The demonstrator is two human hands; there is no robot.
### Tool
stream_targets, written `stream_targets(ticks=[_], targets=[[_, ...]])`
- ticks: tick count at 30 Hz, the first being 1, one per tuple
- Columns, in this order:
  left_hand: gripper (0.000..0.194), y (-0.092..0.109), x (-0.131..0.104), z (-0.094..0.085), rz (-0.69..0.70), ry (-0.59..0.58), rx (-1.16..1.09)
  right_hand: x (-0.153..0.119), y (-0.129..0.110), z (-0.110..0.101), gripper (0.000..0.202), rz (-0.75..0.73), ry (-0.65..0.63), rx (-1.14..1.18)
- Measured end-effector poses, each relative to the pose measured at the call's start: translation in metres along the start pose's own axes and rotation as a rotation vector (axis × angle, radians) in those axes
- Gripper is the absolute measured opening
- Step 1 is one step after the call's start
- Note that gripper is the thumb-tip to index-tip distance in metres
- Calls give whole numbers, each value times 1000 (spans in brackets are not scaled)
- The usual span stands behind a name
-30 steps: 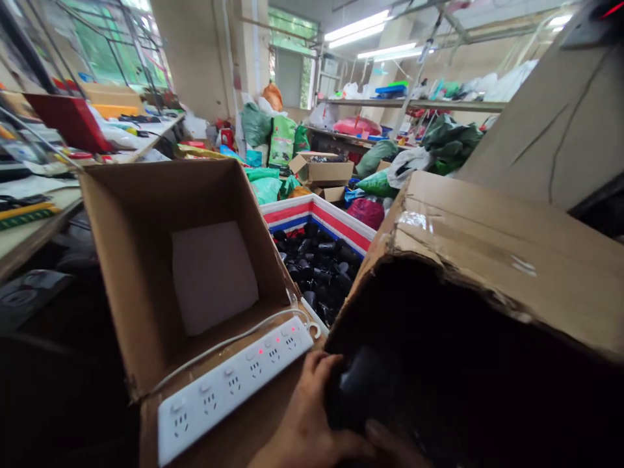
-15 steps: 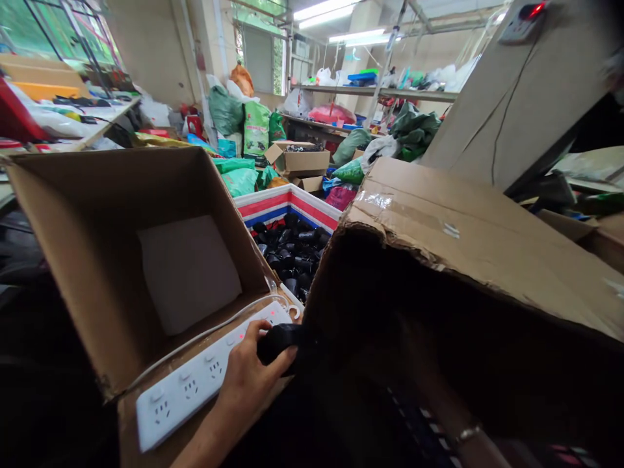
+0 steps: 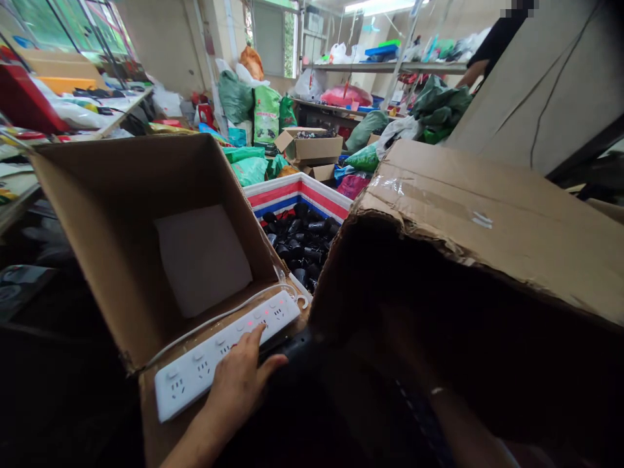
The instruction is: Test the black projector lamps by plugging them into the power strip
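My left hand (image 3: 240, 374) is at the lower centre, its fingers around a dark object (image 3: 292, 346) whose shape is mostly lost in shadow. The fingertips lie over a white power strip (image 3: 199, 367) with lit red switches, which rests on a cardboard flap. On the right, my right hand (image 3: 397, 331) reaches into the dark inside of a cardboard box (image 3: 439, 188); its fingers and anything in them are hidden by the dark. An open cardboard box (image 3: 127, 169) on the left holds a white sheet (image 3: 203, 260).
Behind the boxes stands a striped container (image 3: 273, 194) full of black parts (image 3: 305, 240). Farther back are bags, a small carton (image 3: 316, 148) and shelves. At the upper right a person's arm (image 3: 475, 71) shows beside a slanted pillar.
The view has shifted, and things appear farther right and slightly higher. My left fingers are more spread, and the dark object sits lower in shadow. A person's arm has appeared at the upper right.
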State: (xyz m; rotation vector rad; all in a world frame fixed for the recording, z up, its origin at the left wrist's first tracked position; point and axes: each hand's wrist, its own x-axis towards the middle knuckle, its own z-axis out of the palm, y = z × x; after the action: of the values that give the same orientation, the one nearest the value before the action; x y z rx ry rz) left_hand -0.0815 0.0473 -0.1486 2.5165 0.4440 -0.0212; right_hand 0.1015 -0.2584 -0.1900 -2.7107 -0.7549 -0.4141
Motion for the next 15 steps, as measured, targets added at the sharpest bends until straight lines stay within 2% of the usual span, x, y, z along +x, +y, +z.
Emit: stream_targets(ticks=[4,7,11,13,15], targets=[[70,7,-16,18,-61,-162,-99,14,21,10,29,54,103,13],[69,12,-23,27,-85,-220,-239,23,41,2,30,165,228,17],[67,19,-20,27,-121,-134,-382,29,50,-25,35,262,342,10],[61,22,-17,24,-102,-76,-423,29,42,-35,34,222,315,22],[54,23,-14,23,-61,-43,-421,24,29,-39,29,135,229,55]])
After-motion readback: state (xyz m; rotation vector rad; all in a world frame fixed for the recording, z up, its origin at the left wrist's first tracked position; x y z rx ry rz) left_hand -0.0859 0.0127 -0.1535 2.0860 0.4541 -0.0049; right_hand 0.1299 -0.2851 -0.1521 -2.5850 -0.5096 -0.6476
